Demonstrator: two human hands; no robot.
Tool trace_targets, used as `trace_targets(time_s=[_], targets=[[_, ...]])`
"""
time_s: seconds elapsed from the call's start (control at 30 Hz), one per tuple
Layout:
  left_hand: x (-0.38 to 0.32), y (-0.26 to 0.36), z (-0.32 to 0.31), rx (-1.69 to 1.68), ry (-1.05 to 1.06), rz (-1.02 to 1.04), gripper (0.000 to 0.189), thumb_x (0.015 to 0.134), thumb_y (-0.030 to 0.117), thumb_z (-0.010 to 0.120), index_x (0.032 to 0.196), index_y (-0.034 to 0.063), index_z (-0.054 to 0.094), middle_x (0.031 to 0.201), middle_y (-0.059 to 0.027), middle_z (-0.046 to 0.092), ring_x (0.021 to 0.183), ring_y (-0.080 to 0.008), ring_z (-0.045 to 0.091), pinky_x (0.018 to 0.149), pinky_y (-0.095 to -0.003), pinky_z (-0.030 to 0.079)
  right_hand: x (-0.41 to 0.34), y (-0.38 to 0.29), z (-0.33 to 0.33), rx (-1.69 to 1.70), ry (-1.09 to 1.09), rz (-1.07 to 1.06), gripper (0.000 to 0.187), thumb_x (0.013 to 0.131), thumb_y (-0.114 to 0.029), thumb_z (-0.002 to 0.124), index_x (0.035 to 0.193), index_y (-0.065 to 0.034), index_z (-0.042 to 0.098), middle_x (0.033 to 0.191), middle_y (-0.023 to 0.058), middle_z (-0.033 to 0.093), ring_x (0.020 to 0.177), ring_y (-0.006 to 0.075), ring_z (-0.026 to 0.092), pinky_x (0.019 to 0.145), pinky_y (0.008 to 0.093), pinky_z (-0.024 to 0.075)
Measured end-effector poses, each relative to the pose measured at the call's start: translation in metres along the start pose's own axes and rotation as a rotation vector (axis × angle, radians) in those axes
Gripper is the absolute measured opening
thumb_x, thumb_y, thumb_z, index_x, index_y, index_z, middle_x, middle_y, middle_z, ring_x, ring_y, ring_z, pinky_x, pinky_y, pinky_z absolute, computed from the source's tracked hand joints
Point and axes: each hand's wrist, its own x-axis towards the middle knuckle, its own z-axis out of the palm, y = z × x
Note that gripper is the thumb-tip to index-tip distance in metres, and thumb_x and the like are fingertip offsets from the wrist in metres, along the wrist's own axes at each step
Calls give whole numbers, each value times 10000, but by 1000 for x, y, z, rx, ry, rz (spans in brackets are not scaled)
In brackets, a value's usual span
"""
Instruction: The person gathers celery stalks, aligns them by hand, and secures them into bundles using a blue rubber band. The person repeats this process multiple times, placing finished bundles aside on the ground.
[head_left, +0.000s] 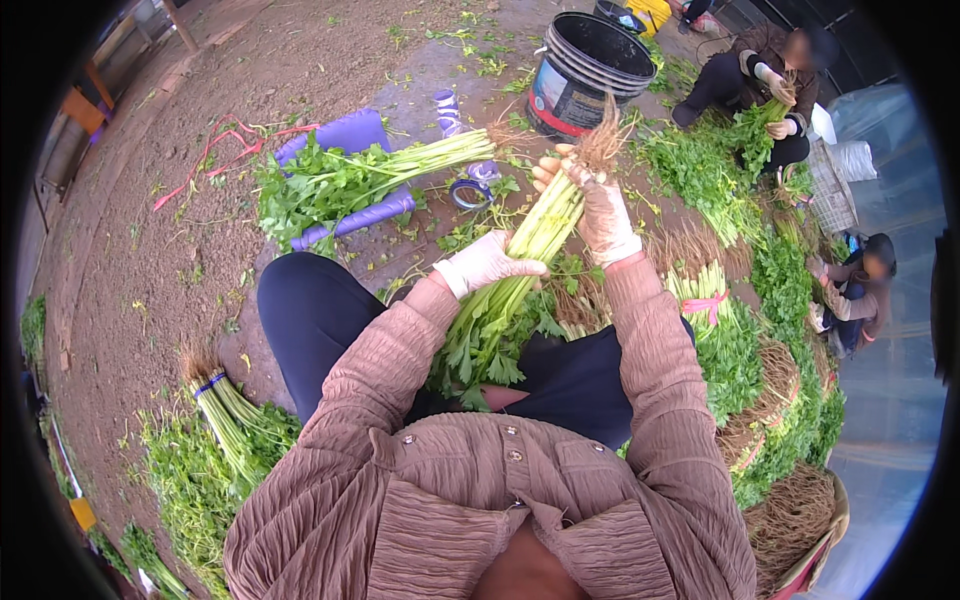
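Note:
A bunch of celery (546, 223) with its roots on slants across my lap, root end up and away from me, leaves toward my knees. My left hand (491, 264), in a pale glove, is closed around the middle of the stalks. Near the roots, my gloved right hand (600, 206) grips the upper end. Beyond my left knee another bunch of celery (435, 159) lies across a purple cradle-like holder (330, 139), its roots pointing right. A roll of tape (471, 194) rests on the ground between the two bunches, beside purple wrapped posts (448, 112).
A black bucket (589, 71) stands ahead. Tied celery bunches (705, 300) with a pink band are piled at my right; bunches with blue bands (225, 420) lie at my left. Red ribbon (247, 142) trails on the soil. Two people (750, 82) work with celery at the right.

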Motion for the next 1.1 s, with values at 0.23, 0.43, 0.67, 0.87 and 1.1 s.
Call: trace_targets(time_s=[0.23, 0.43, 0.67, 0.87, 1.1], targets=[[31, 62, 29, 755, 825, 494, 803, 766, 393, 772, 1364, -11, 419, 1158, -248, 588, 1070, -365, 612, 927, -435, 498, 32, -29, 48, 75, -27, -315, 194, 916, -105, 638, 1084, -31, 574, 964, 96, 637, 941, 217, 653, 901, 361, 559], [71, 200, -56, 1459, 573, 432, 379, 858, 305, 666, 1101, 23, 599, 824, -164, 694, 718, -281, 697, 660, -409, 572, 104, -96, 66, 297, 12, -436, 396, 971, -288, 569, 1216, 12, 485, 1175, 219, 565, 1202, 343, 536, 1081, 521, 422], [96, 152, -162, 1656, 240, -245, 436, 827, 314, 717, 1136, 21, 619, 988, -168, 701, 862, -296, 696, 772, -388, 566, 184, 46, -17, 223, 241, 108, 411, 977, -443, 514, 1052, -40, 543, 1297, 288, 478, 1259, 395, 479, 1040, 534, 455], [136, 11, -227, 1417, 182, -380, 869, 632, 474, 864, 1232, -44, 510, 1182, -231, 632, 1098, -363, 620, 923, -411, 504, 193, 118, -110, -497, 475, -75, 563, 942, -222, 622, 1418, -15, 407, 1366, 220, 509, 1227, 299, 538, 1020, 375, 449], [124, -9, -208, 1593, 198, -304, 860, 673, 477, 823, 1261, -49, 479, 1110, -203, 616, 1004, -356, 647, 869, -412, 524, 224, 136, -90, -1656, -326, -441, 987, 642, -515, 823, 1457, -145, 407, 1482, 92, 438, 1380, 309, 385, 1156, 504, 247]])
